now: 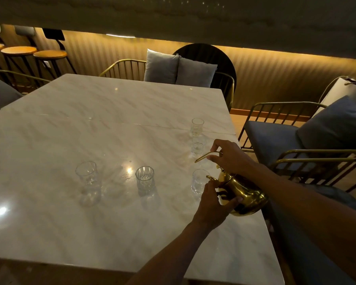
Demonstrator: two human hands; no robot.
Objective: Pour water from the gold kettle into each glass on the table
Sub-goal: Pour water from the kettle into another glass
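The gold kettle (245, 194) is tilted to the left over the table's right edge. My right hand (228, 155) grips its thin curved handle from above. My left hand (214, 200) cups the kettle's body near the spout. The spout points at a clear glass (198, 182) just left of it. Two more glasses stand farther back on the right, one (197, 146) near the handle's tip and one (197, 126) behind it. A short ribbed glass (144, 177) stands mid-table, and a taller glass (87, 177) to its left. I cannot tell the water levels.
The white marble table (90, 124) has a seam across its far half. Gold-framed chairs with grey cushions (179, 68) stand behind it and a blue-cushioned chair (286, 136) at the right. Round bar stools (49, 54) line the back left wall.
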